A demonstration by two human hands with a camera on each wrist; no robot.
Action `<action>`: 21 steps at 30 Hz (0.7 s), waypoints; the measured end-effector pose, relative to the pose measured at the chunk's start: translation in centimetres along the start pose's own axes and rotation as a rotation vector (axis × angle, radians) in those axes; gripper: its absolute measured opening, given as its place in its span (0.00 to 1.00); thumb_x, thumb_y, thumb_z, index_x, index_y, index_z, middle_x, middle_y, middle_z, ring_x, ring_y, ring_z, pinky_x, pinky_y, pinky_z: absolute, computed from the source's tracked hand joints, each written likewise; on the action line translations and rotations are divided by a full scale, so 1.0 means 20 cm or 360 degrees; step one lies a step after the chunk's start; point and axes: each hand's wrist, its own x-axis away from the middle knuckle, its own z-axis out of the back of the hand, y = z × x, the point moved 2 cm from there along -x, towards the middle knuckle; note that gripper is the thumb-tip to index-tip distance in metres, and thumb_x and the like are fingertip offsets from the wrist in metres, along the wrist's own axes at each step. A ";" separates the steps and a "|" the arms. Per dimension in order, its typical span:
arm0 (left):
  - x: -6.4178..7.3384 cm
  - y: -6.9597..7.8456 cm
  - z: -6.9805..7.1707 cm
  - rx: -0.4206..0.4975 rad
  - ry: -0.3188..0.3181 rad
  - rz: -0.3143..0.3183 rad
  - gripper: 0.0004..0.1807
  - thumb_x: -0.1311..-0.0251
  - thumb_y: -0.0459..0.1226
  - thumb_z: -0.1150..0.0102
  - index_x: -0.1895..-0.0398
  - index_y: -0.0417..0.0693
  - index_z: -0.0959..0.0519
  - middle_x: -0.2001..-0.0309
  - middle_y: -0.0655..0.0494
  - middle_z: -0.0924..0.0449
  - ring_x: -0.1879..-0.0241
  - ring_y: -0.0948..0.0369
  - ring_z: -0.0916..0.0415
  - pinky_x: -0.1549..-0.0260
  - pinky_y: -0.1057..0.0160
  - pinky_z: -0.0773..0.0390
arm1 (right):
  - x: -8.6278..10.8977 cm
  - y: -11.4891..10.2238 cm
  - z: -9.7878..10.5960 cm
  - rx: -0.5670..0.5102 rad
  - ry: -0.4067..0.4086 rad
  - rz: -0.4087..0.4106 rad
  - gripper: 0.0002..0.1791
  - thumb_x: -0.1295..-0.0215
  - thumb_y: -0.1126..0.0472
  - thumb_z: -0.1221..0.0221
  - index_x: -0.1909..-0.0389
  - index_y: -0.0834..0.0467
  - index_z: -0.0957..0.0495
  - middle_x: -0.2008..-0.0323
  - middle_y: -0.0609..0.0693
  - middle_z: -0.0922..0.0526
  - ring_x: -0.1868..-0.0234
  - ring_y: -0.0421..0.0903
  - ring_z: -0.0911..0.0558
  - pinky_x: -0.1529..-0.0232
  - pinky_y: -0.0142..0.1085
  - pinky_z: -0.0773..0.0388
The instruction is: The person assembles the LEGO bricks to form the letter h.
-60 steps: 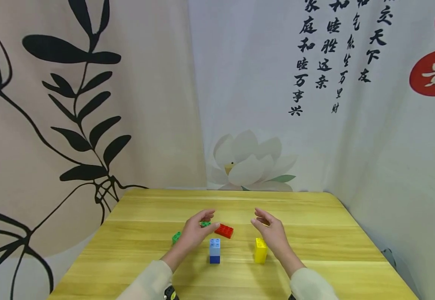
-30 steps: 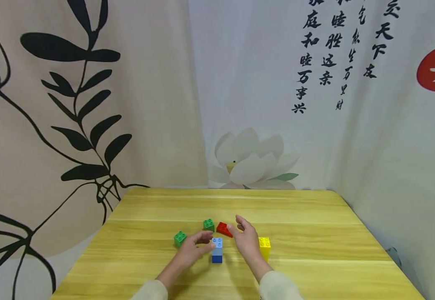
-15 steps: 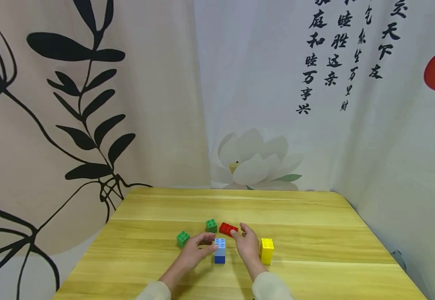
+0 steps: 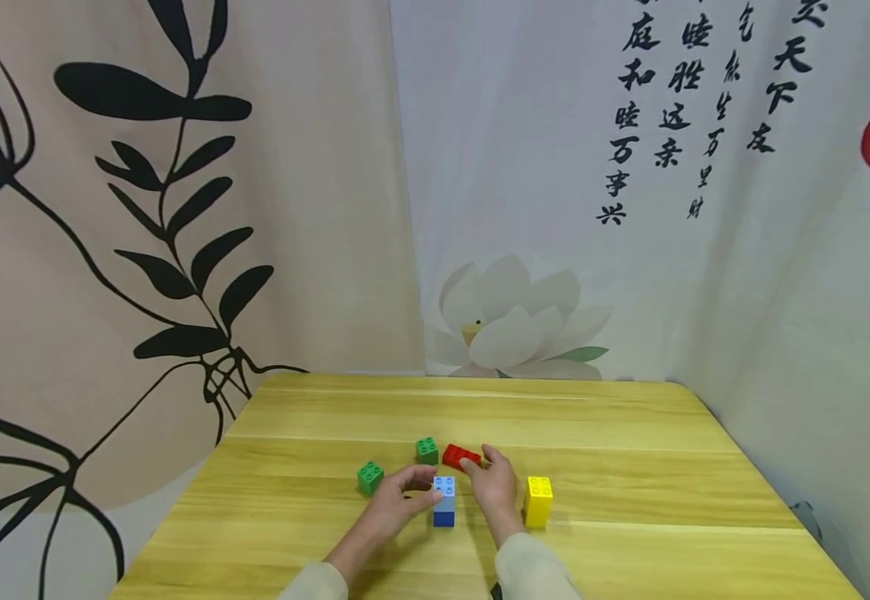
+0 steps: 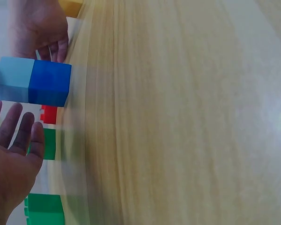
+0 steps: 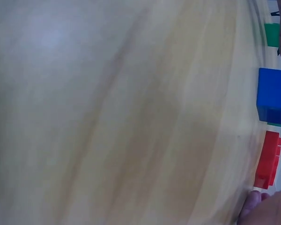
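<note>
A two-brick stack, light blue over dark blue [image 4: 444, 508], stands upright in the middle of the table. My left hand [image 4: 392, 502] is beside it, thumb near its light blue part. In the left wrist view, the loosely extended fingers [image 5: 24, 131] lie short of the stack. My right hand [image 4: 493, 489] is at the right end of a red brick [image 4: 456, 454], thumb overlapping its near edge; no firm grip shows. In the right wrist view, the red brick [image 6: 267, 160] lies just past the curved fingers [image 6: 253, 200], and most of that hand is cut off.
One green brick [image 4: 370, 478] lies left of my left hand, another green brick [image 4: 427, 451] behind the blue stack. A tall yellow block [image 4: 537, 502] stands right of my right hand. The wooden table [image 4: 630, 450] ends at a printed curtain [image 4: 315, 208].
Over two seconds my right hand has come leftward from near the yellow block to the red brick, and my left hand back to the blue stack. Lately both hands hold nearly still; the view shifts slightly.
</note>
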 end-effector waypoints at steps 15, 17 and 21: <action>0.00 -0.01 0.00 0.0054 0.0016 0.0026 0.25 0.39 0.47 0.32 0.43 0.44 0.21 0.50 0.54 0.20 0.49 0.54 0.25 0.51 0.53 0.22 | -0.06 0.02 -0.02 0.0227 -0.0014 -0.0004 0.29 0.36 0.60 0.34 0.37 0.67 0.27 0.40 0.66 0.24 0.40 0.63 0.25 0.41 0.54 0.28; 0.01 -0.01 0.00 0.0068 0.0017 0.0019 0.23 0.39 0.46 0.32 0.44 0.45 0.21 0.50 0.54 0.19 0.49 0.54 0.24 0.51 0.53 0.22 | -0.07 0.02 -0.02 0.0253 -0.0023 0.0024 0.29 0.37 0.60 0.33 0.38 0.68 0.27 0.41 0.67 0.23 0.41 0.63 0.24 0.41 0.54 0.28; 0.02 -0.01 0.00 0.0094 0.0007 0.0018 0.22 0.38 0.44 0.32 0.43 0.45 0.21 0.50 0.53 0.19 0.49 0.53 0.24 0.52 0.52 0.22 | -0.07 0.03 -0.02 0.0304 -0.0028 0.0075 0.27 0.39 0.62 0.32 0.41 0.69 0.24 0.45 0.66 0.20 0.46 0.61 0.21 0.45 0.53 0.25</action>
